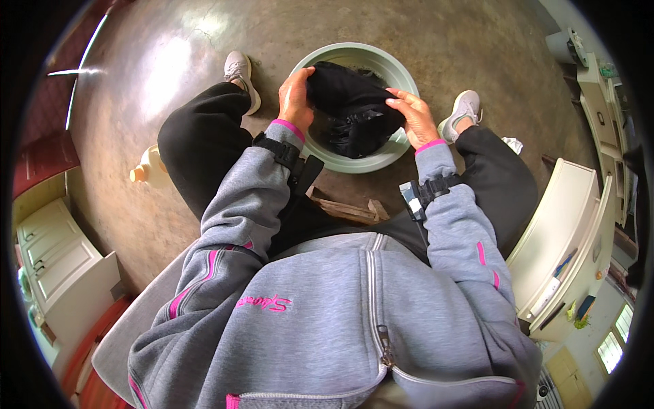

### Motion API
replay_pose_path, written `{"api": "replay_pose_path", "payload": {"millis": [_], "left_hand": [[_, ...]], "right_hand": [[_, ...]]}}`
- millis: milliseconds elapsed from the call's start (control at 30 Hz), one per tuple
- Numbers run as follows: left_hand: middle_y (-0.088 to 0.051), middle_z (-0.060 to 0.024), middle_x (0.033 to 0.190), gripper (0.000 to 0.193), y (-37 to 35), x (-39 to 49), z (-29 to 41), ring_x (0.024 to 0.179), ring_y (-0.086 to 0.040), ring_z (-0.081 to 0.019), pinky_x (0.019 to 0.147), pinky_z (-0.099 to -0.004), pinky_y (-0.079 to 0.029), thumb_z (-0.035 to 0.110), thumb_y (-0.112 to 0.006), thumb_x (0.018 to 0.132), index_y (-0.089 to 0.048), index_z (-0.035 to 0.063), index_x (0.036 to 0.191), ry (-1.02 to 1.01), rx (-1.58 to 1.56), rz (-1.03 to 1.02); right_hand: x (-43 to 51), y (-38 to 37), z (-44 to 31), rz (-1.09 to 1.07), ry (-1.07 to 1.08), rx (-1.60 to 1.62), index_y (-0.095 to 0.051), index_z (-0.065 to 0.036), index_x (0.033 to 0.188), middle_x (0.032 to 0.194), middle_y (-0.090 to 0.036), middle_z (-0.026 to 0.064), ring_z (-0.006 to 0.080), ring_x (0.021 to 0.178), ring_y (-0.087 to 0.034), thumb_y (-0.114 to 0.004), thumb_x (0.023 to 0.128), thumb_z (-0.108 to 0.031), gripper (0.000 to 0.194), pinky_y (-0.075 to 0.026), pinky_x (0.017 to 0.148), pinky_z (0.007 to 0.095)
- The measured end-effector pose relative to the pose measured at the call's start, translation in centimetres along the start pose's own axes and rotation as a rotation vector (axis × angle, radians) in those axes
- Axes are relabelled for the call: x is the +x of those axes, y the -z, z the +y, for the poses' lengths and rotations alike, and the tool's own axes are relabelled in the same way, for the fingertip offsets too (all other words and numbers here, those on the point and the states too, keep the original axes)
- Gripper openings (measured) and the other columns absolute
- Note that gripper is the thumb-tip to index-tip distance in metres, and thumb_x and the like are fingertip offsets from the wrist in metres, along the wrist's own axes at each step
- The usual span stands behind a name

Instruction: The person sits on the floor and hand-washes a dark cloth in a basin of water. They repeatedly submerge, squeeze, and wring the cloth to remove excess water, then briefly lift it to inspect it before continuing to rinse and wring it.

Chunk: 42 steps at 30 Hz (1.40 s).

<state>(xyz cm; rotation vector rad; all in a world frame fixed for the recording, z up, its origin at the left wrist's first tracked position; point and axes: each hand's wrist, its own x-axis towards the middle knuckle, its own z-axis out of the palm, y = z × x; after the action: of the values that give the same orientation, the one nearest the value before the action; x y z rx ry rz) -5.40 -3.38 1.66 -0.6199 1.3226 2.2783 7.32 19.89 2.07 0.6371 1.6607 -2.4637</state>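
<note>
A wet-looking black cloth garment [352, 92] is stretched between my two hands, over a pale green plastic basin [352, 164]. My left hand [296, 99] grips its left edge, thumb toward the top, at the basin's left rim. On the other side, my right hand [413, 116] pinches the garment's right edge between thumb and fingers, above the right rim. The lower folds of black fabric hang down into the basin. Some dark water with a little foam shows behind the cloth; the rest of the basin's inside is hidden.
On the concrete floor [179, 30], a cream plastic jug with an orange cap [152, 167] lies beside my left leg. A wooden piece [347, 208] is between my thighs. White furniture [557, 230] stands close on the right, white cabinets [56, 250] at left. A white scrap [512, 145] lies near my right shoe.
</note>
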Motion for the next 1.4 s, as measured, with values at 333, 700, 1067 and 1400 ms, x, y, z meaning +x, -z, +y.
{"api": "replay_pose_path", "payload": {"millis": [333,700,1067,1400], "left_hand": [[-0.067,-0.0084,0.093,0.025,-0.6,-1.3,0.3,0.087,-0.061,-0.0156,0.078,-0.0290,-0.047,0.006,-0.072,0.072,-0.067,-0.0009,0.096,-0.370,0.506,0.034],[-0.066,-0.0023,0.097,0.031,-0.9,-4.5,-4.6,0.086,-0.060,-0.0112,0.074,-0.0266,-0.046,0.013,-0.076,0.076,-0.063,0.0033,0.103,0.012,0.618,-0.424],[-0.059,-0.0126,0.120,0.053,-2.8,-4.7,1.1,0.117,-0.052,-0.0302,0.105,-0.0436,-0.036,0.003,-0.051,0.070,-0.052,0.0009,0.123,0.296,-0.213,-0.542],[-0.056,-0.0174,0.127,0.056,-5.3,-7.5,5.5,0.110,-0.055,-0.0382,0.110,-0.0501,-0.032,0.001,-0.050,0.066,-0.055,0.0005,0.122,0.220,-0.526,-0.773]], "right_hand": [[-0.1,-0.2,-1.1,0.123,0.013,0.163,-0.058,0.003,0.118,0.113,-0.062,0.0132,0.0197,0.104,-0.059,-0.065,0.080,0.003,0.039,-0.045,0.093,0.0297],[0.3,-3.6,-1.3,-0.330,0.059,0.217,-0.046,0.001,0.134,0.132,-0.053,0.0132,0.0208,0.123,-0.050,-0.057,0.082,0.005,0.054,-0.042,0.101,0.0330],[3.3,0.4,6.1,0.109,0.146,-0.707,-0.065,-0.008,0.114,0.113,-0.066,0.0116,0.0234,0.112,-0.059,-0.050,0.070,0.010,0.050,-0.044,0.097,0.0331],[1.7,-1.2,3.4,-0.381,0.052,-0.450,-0.051,-0.002,0.128,0.108,-0.065,0.0138,0.0233,0.100,-0.061,-0.083,0.064,-0.014,0.072,-0.047,0.089,0.0334]]}}
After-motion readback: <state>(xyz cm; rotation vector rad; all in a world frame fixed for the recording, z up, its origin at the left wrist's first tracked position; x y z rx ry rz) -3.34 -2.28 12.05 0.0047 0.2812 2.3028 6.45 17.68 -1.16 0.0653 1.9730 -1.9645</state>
